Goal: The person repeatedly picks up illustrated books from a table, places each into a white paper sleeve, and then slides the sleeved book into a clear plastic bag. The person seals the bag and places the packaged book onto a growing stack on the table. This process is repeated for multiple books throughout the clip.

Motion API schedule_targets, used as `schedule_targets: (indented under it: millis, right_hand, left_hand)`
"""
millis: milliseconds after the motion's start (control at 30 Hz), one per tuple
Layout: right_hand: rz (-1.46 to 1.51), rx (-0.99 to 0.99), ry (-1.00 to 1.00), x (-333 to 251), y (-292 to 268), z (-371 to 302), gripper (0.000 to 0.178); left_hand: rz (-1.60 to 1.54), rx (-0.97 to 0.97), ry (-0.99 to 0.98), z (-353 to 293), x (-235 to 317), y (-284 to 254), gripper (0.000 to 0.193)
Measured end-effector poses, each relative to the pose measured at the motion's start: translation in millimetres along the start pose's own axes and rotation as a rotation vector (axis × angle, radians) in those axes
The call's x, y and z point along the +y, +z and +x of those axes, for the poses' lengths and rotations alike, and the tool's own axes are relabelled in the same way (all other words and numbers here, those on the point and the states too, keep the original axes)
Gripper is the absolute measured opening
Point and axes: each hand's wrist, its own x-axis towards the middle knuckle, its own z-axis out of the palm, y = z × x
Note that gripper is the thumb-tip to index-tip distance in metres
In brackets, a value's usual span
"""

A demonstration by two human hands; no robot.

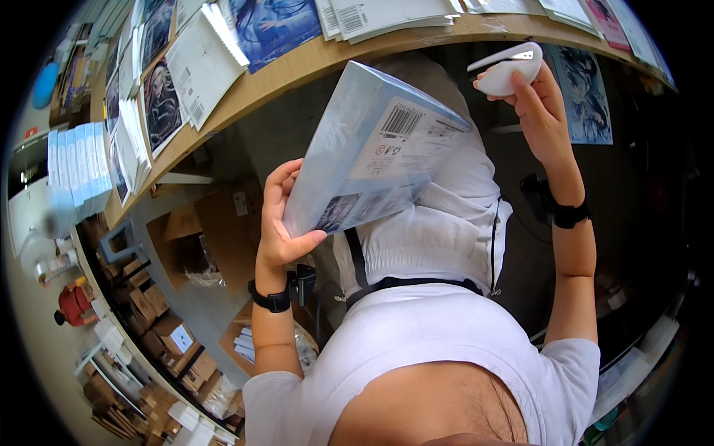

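Head view showed the left hand gripping a pale blue box in clear, shiny film by its lower left corner. The thumb lay across the lower edge of the labelled face, while the fingers wrapped around the left side, partly hidden behind it. From that grip the box reached up and to the right, so most of it stood out beyond the fingers, tilted, in front of the white trousers. A white label with a barcode faced up, and small dark pictures showed near the lower edge, just beside the thumb. The right hand was closed on a small white tool with a slot and a bit of metal near one end; the thumb pressed its near side, and part of the fingers was hidden behind it. That tool was held apart from the box, above and to the right of it, near the edge of the worktop. On the worktop lay white packages and a blue picture. More pale blue boxes stood in a row at the far left, and an open carton sat below the worktop.
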Motion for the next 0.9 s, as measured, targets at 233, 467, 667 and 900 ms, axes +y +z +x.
schedule_targets:
  millis: [233, 467, 667, 900]
  right_hand:
    - [0.009, 0.039, 0.021, 19.7, 49.7, 25.1, 0.033]
    - [-0.073, -0.1, -0.073, 17.3, 66.9, 34.6, 0.03]
    - [-0.338, 0.021, -0.232, 15.1, 65.5, 27.5, 0.026]
    - [-0.203, 0.156, -0.198, 6.6, 41.3, -7.4, 0.028]
  left_hand:
    - [0.142, -0.171, -0.031, -3.6, 7.1, -1.6, 0.091]
    - [0.433, -0.422, -0.083, -16.2, 30.5, -9.3, 0.106]
    - [0.416, -0.14, -0.047, -12.7, 33.4, -13.8, 0.076]
    - [0.278, -0.08, 0.2, 14.6, -14.2, 9.2, 0.07]
